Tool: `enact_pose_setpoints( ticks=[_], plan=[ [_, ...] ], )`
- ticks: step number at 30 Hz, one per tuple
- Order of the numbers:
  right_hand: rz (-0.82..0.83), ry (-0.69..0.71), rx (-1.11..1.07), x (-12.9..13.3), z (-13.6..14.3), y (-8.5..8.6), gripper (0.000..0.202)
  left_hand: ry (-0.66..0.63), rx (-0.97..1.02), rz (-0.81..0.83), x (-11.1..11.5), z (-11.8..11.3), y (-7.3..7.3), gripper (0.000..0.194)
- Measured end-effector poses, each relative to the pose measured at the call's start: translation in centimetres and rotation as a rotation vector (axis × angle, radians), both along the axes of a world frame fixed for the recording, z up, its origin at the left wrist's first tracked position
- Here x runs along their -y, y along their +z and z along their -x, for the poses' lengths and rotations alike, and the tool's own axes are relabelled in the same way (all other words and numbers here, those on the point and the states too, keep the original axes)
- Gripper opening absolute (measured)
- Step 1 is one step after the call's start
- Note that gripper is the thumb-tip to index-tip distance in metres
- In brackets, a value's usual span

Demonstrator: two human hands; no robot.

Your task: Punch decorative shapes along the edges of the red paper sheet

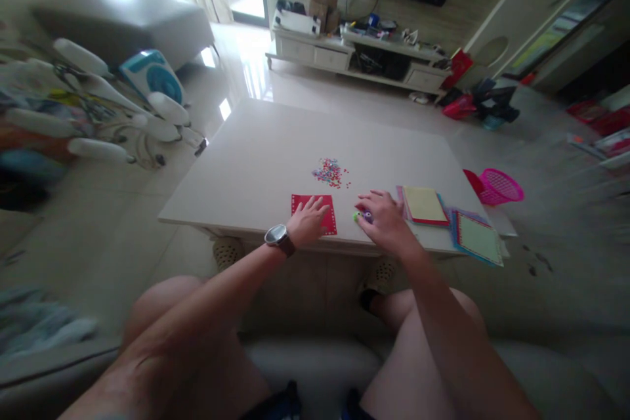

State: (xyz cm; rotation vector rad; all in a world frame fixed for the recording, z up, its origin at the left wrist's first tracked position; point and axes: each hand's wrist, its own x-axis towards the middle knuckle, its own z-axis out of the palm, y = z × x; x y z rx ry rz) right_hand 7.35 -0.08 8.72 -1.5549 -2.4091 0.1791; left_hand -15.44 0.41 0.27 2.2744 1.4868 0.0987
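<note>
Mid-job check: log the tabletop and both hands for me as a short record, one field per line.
Left hand: spread over a red card with pale dots along its edges
Right hand: fingers curled at a green item and purple item; grip unclear
Loose bits: multicoloured pieces beyond the red card
Stacks: yellow-topped stack and green-topped stack, right of the right hand
Surface: pale table

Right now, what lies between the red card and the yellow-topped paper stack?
In the head view, the right hand and a small green-and-purple item lie there.
</note>
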Motion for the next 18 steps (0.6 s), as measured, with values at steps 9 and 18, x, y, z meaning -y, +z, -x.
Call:
enact_pose_setpoints(
  ticks=[9, 18],
  plan=[
    [0.351, -0.612, 0.154, 12.6, -13.0, -1.2, 0.027, 0.339, -0.158, -0.005, 8.7, 11.6, 6.0, 0.048],
    [0.4, -0.657, 0.097, 17.6, -18.0, -3.3, 0.039, 0.538, -0.458, -0.05, 21.3, 15.9, 2.7, 0.031]
  ],
)
